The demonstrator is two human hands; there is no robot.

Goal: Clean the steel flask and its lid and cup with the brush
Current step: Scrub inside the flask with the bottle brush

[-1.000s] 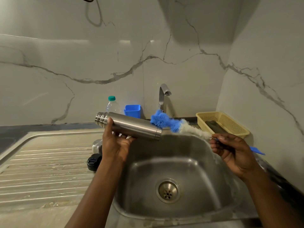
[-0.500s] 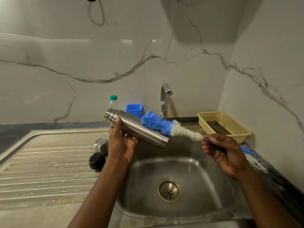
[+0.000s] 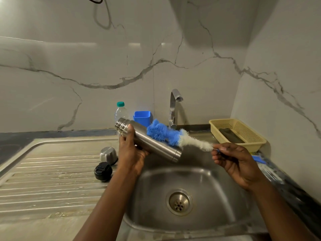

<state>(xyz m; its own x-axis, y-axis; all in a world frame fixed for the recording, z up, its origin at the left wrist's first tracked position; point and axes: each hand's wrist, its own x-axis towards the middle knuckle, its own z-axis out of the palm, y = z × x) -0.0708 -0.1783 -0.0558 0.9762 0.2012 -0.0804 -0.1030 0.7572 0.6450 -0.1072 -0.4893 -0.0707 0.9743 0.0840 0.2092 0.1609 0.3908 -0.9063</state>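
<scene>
Head view, centre of frame: the cylindrical brushed-steel flask [image 3: 152, 143] hangs tilted over the stainless sink basin [image 3: 217, 188], gripped round its middle by the left hand [image 3: 132, 153]. The right hand [image 3: 232, 159] pinches the thin handle of the fluffy blue-and-white bottle brush [image 3: 166, 133], whose blue head lies on the flask's upper side. Held by only 1 hand, the smooth steel could slip into the basin if the brush presses hard. At centre left, the domed steel cup [image 3: 108, 154] and round black lid [image 3: 103, 171] sit just beside each other on the ribbed drainboard [image 3: 52, 171], near the left forearm, which could knock these 2. The chrome tap [image 3: 173, 108] stands close behind the brush.
</scene>
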